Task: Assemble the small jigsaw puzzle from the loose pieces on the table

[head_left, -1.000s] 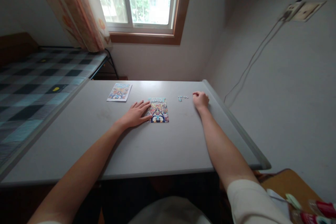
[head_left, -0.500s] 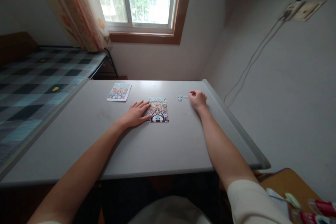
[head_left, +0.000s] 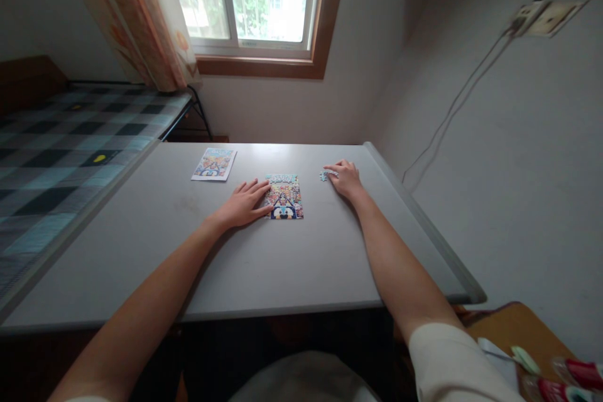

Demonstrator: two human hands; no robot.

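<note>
A jigsaw puzzle (head_left: 285, 196) with a blue cartoon dog face along its lower part lies on the table, its top rows pale blue. My left hand (head_left: 244, 202) rests flat with fingers spread, fingertips and thumb on the puzzle's left edge. To the right of the puzzle, a few loose pale-blue puzzle pieces (head_left: 323, 176) lie in a small group. Over their right side is my right hand (head_left: 346, 178), index finger stretched out and thumb apart from it. The hand partly covers the pieces, and I see none lifted.
A printed picture sheet (head_left: 214, 164) lies at the table's back left. The grey table (head_left: 292, 270) has a raised right edge beside the wall. A bed (head_left: 94, 132) stands at the left, and a wooden stool (head_left: 513, 320) with bottles at the lower right.
My right hand has moved left over the loose pieces, and its curled fingers have opened out. My left hand and the puzzle have stayed in place.
</note>
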